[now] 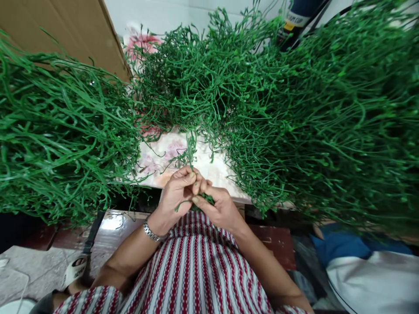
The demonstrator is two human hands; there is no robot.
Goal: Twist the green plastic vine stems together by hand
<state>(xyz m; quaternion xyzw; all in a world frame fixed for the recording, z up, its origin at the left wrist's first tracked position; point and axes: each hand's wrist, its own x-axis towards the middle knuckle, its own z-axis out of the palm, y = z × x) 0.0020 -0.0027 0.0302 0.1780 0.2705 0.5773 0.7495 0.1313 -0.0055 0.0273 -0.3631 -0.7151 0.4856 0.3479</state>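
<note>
My left hand [175, 192], with a metal watch on its wrist, pinches a thin green stem [191, 150] that stands up from between thumb and fingers. My right hand [220, 205] meets it fingertip to fingertip, thumb and forefinger closed on more green stem [207, 198] at the lower end. A short curled piece pokes out below the left thumb. Both hands are in front of the striped garment, at the near edge of the table. Part of the stem is hidden inside the fingers.
A large heap of green stems [327, 122] covers the right and back of the table, and another pile [65, 139] lies at left. Between them shows the flowered tabletop [212, 168]. A cardboard box [65, 30] stands back left, a dark cylinder [296, 22] back right.
</note>
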